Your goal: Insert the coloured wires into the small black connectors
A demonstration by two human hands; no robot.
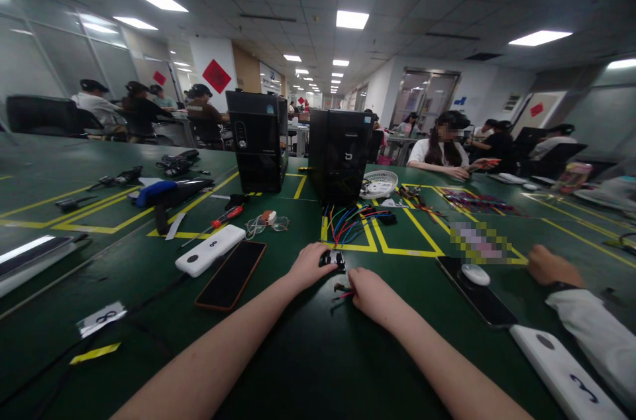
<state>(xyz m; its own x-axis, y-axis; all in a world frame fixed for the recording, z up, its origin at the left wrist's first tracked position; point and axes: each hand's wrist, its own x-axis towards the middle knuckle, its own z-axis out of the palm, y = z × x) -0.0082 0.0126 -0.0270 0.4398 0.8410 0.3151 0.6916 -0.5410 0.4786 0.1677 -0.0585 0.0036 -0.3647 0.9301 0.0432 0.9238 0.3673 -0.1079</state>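
Bright lights (352, 20) shine over a green counter (303, 367) with yellow lines (354, 248). In the middle, the left hand (311, 263) pinches a small black part (340, 261). Just beside it, the right hand (370, 294) is curled up, pinching a short red wire (342, 296). Past the hands, colourful wires (342, 224) lie by a big black box (340, 148).
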